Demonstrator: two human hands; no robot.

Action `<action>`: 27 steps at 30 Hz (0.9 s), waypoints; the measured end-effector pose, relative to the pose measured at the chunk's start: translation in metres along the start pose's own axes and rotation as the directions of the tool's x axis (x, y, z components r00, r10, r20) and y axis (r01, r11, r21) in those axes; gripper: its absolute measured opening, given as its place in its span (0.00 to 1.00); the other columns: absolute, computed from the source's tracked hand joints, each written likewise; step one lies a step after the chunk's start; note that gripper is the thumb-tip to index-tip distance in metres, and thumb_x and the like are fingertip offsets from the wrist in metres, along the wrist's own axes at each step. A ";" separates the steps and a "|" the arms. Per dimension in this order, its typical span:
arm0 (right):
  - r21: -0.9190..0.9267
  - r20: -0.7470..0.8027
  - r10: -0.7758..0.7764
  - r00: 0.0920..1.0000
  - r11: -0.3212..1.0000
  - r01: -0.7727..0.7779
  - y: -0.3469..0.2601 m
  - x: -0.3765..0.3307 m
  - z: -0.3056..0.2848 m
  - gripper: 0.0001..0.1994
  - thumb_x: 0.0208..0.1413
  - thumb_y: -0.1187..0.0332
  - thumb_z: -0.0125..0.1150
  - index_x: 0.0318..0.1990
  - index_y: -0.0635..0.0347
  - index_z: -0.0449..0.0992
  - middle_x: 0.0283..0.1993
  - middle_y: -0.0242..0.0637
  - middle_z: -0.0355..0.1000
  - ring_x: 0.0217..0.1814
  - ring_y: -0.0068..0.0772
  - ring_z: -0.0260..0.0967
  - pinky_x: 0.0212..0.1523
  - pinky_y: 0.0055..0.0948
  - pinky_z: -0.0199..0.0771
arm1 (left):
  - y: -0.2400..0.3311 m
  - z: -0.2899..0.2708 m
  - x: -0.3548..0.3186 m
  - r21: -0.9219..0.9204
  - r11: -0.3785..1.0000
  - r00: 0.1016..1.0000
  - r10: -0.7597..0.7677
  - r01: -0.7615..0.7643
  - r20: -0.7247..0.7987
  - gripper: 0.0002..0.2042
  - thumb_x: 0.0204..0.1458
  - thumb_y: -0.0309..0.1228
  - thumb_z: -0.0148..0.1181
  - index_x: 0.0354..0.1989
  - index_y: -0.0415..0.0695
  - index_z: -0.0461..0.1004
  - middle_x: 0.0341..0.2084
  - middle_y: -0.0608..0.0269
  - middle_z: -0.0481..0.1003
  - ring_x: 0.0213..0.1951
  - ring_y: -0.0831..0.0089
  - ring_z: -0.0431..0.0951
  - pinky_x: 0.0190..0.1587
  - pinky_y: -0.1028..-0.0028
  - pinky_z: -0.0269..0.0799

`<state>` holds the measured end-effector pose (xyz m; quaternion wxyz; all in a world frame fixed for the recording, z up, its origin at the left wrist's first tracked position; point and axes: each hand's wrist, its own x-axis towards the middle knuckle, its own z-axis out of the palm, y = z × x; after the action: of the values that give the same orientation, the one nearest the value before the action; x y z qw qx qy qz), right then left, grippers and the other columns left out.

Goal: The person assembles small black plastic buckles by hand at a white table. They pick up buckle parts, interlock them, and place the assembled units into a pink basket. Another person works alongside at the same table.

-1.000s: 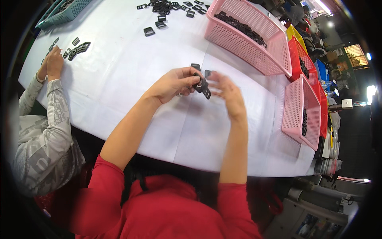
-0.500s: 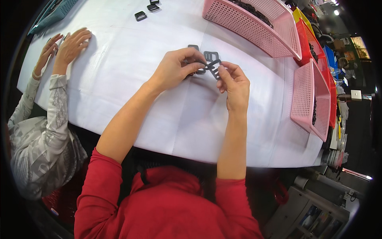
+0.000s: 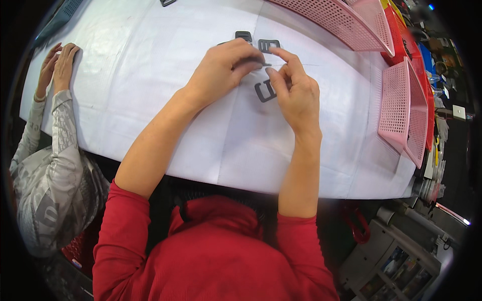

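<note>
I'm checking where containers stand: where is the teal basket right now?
In the head view, the teal basket is at the upper left, by the white table's edge, beyond the co-worker's hands.

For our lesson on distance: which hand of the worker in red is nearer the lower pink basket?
Right. The right hand is left of the lower pink basket, apart from it; the left hand is farther left.

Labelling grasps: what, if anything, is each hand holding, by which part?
Left hand: dark piece, tip protruding, gripped part hidden. Right hand: can't tell.
</note>
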<state>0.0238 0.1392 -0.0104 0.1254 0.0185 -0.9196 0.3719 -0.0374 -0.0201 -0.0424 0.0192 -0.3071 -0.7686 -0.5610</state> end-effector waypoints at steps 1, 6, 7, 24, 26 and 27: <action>-0.038 0.056 0.041 0.998 0.999 -0.039 -0.002 -0.001 -0.006 0.13 0.53 0.68 0.58 0.46 0.54 0.72 0.18 0.32 0.67 0.17 0.30 0.65 0.22 0.29 0.64 | 0.003 0.000 0.000 -0.168 0.977 0.990 -0.138 0.135 -0.005 0.06 0.49 0.23 0.58 0.36 0.39 0.74 0.29 0.65 0.74 0.31 0.78 0.74 0.33 0.79 0.70; -0.010 0.000 0.161 0.987 0.987 -0.161 0.008 -0.004 -0.011 0.09 0.55 0.66 0.56 0.42 0.55 0.76 0.20 0.33 0.70 0.18 0.28 0.65 0.23 0.28 0.65 | 0.008 -0.005 -0.001 -0.487 0.712 0.860 -0.458 0.506 0.224 0.10 0.51 0.31 0.59 0.39 0.40 0.71 0.29 0.65 0.74 0.28 0.82 0.73 0.33 0.79 0.71; 0.035 -0.046 0.163 0.986 0.986 -0.162 0.009 -0.003 -0.010 0.09 0.55 0.66 0.56 0.41 0.56 0.77 0.21 0.34 0.70 0.18 0.27 0.65 0.23 0.27 0.65 | 0.006 -0.004 -0.002 -0.554 0.665 0.862 -0.446 0.500 0.241 0.10 0.52 0.30 0.59 0.39 0.40 0.70 0.29 0.65 0.74 0.28 0.82 0.73 0.33 0.79 0.71; 0.962 0.015 -0.371 0.928 0.260 0.088 -0.077 -0.040 -0.069 0.09 0.52 0.70 0.57 0.38 0.66 0.75 0.31 0.35 0.68 0.29 0.27 0.65 0.29 0.23 0.65 | -0.002 0.001 0.007 -0.702 0.485 0.843 -0.420 0.522 0.337 0.10 0.53 0.35 0.55 0.35 0.41 0.69 0.26 0.64 0.73 0.25 0.77 0.74 0.31 0.78 0.72; 0.980 0.040 -0.450 0.892 0.193 0.054 -0.085 -0.042 -0.068 0.09 0.52 0.71 0.57 0.39 0.66 0.75 0.33 0.36 0.68 0.30 0.28 0.66 0.30 0.24 0.66 | -0.003 0.003 -0.002 -0.725 0.451 0.838 -0.430 0.521 0.335 0.10 0.53 0.35 0.56 0.36 0.42 0.67 0.26 0.63 0.74 0.22 0.79 0.73 0.27 0.77 0.73; 0.983 0.029 -0.460 0.887 0.176 0.059 -0.088 -0.043 -0.070 0.09 0.51 0.71 0.58 0.39 0.66 0.75 0.33 0.37 0.68 0.31 0.29 0.66 0.31 0.24 0.66 | 0.002 0.007 -0.012 -0.719 0.415 0.813 -0.449 0.558 0.371 0.10 0.53 0.35 0.56 0.37 0.42 0.67 0.26 0.63 0.74 0.22 0.80 0.73 0.27 0.77 0.73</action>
<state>0.0912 0.1215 0.0870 -0.0025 0.3110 -0.4764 0.8224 -0.0251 -0.0192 -0.0477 -0.3367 -0.0699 -0.4857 -0.8036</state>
